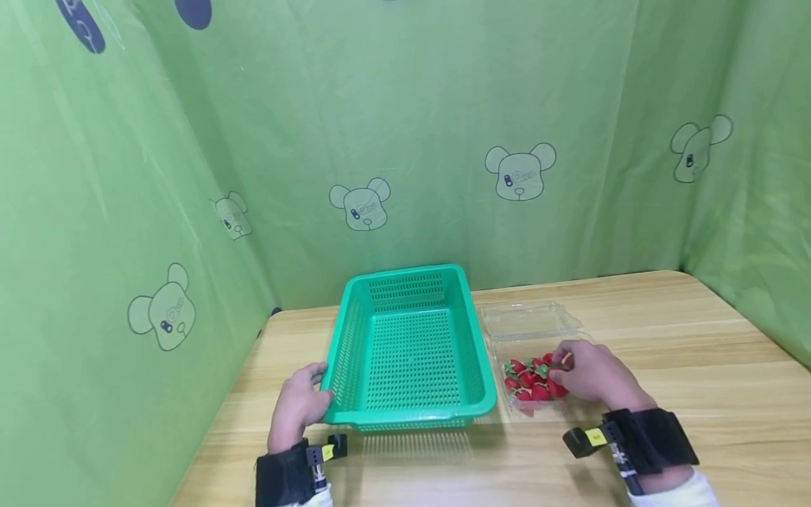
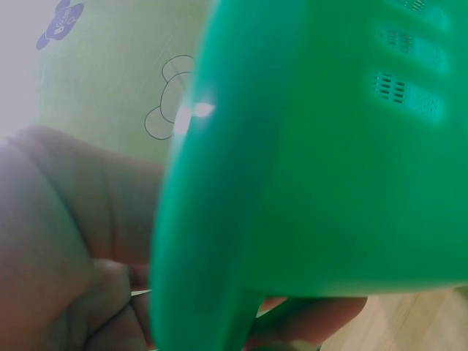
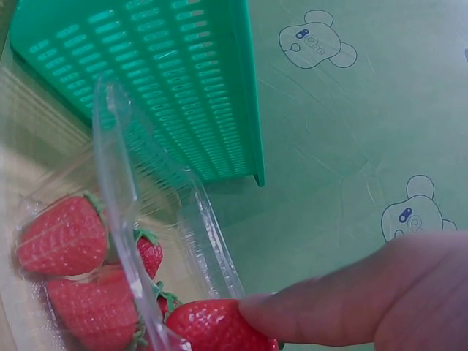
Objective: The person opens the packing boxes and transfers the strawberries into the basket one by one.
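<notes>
An empty green plastic basket (image 1: 412,414) with slotted walls stands on the table. At its near left corner my left hand (image 1: 303,400) grips the rim; close up, the left wrist view shows the basket wall (image 2: 344,197) with fingers (image 2: 322,322) reaching under the lip. To the right lies a clear plastic box (image 1: 507,346) with several red strawberries (image 1: 527,380) in it. My right hand (image 1: 595,373) is over the box's right side and pinches one strawberry (image 3: 219,324). In the right wrist view that berry overlaps the box rim, and its lower part is cut off.
The box's hinged clear lid (image 1: 526,318) lies folded back on the wooden table (image 1: 671,352). Green curtains (image 1: 431,127) with bear-head prints hang behind the table and on both sides. Basket and box stand close side by side.
</notes>
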A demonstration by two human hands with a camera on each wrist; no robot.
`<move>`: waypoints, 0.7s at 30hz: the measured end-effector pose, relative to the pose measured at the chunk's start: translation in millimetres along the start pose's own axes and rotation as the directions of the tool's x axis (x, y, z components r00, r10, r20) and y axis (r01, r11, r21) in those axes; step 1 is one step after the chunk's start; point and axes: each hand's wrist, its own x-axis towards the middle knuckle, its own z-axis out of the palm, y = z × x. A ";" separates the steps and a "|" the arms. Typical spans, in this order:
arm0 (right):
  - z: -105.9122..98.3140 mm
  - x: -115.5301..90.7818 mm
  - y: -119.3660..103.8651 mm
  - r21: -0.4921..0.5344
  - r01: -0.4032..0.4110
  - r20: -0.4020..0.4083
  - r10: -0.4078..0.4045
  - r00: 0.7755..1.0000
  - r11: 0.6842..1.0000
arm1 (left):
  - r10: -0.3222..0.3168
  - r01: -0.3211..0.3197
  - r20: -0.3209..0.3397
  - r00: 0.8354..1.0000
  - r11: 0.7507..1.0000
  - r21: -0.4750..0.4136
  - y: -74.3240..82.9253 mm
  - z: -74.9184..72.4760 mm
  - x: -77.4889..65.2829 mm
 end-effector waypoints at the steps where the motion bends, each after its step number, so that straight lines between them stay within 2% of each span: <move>1: 0.0 0.1 -0.3 0.004 -0.001 -0.003 0.001 1.000 1.000 | 0.001 -0.001 -0.002 1.000 1.000 -0.001 -0.2 0.1 0.1; 10: 0.5 -0.3 -5.4 0.033 -0.006 -0.027 0.007 1.000 0.999 | 0.004 -0.004 -0.003 1.000 1.000 -0.021 -0.3 1.0 -0.4; 21: 2.3 -0.3 -11.2 0.031 0.052 -0.120 -0.048 0.992 0.998 | 0.011 -0.011 -0.006 1.000 1.000 -0.022 -0.2 0.9 -0.1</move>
